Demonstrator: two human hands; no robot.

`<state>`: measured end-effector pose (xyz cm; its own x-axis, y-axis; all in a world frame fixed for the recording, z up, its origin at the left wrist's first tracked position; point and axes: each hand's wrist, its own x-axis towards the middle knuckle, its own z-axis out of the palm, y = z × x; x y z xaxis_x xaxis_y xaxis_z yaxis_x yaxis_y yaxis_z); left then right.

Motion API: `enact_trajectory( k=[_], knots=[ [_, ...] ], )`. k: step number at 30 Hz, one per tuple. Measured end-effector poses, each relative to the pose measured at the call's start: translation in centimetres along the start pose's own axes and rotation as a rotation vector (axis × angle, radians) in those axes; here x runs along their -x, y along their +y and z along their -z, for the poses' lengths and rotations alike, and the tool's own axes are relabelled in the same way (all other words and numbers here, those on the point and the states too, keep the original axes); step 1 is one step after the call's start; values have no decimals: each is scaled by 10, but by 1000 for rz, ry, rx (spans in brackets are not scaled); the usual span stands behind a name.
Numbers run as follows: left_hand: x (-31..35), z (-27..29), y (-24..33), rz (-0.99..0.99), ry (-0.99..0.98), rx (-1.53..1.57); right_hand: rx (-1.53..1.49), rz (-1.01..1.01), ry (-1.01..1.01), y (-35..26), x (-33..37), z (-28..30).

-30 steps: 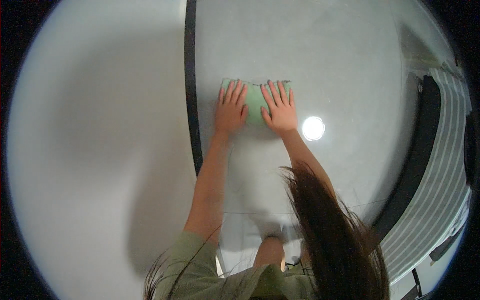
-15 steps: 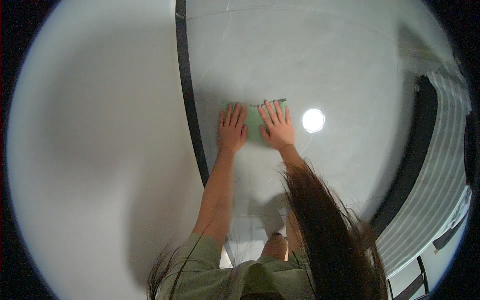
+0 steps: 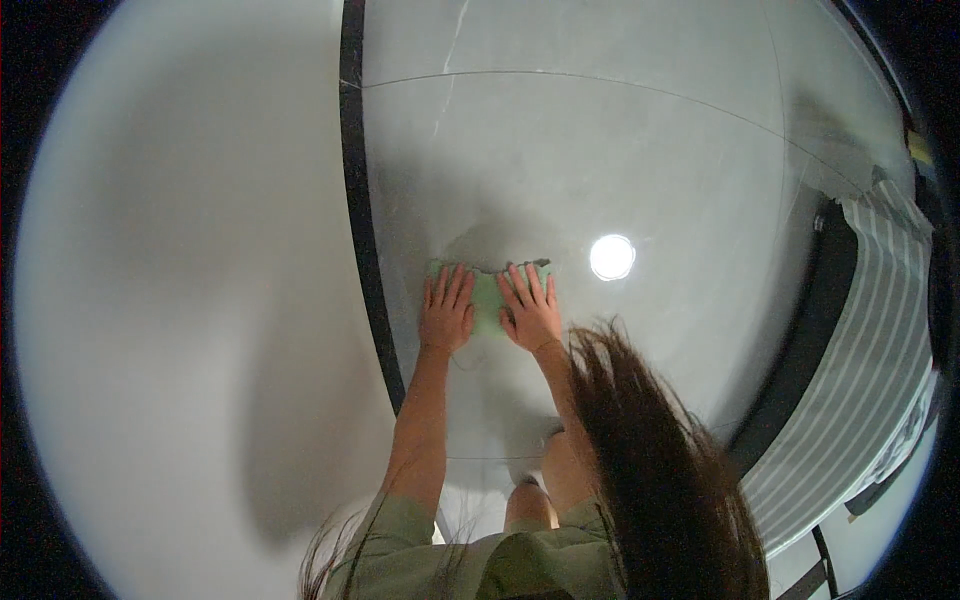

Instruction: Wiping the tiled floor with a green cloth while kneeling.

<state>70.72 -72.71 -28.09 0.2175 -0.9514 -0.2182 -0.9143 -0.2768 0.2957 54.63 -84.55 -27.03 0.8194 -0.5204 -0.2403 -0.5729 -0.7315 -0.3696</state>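
Both hands press side by side on a light green cloth that lies on the grey tiled floor. My left hand covers the cloth's left end, palm down with fingers stretched forward. Over its right end lies my right hand, flat, with the fingers spread. Between the two thumbs a strip of cloth shows. Dark specks of dirt line the cloth's far edge.
A white wall with a black baseboard runs along the left. At the right stands a bed or similar low piece with a dark base and striped fabric. Long hair hangs across my right arm. A round light reflection shines on the floor.
Both hands and the cloth sit lower and slightly further left in the picture. The view has shifted too, with more of the far floor and its tile seam showing.
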Motion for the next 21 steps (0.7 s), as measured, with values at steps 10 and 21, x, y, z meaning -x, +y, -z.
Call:
enact_trajectory(
  k=[10, 21],
  knots=[
    [2, -5, 2, 54, -41, -89, 8, 11, 0, 3, 2, -5],
    [-6, 9, 19, -15, 215, -7, -13, 26, 115, -1, 8, 12]
  ],
)
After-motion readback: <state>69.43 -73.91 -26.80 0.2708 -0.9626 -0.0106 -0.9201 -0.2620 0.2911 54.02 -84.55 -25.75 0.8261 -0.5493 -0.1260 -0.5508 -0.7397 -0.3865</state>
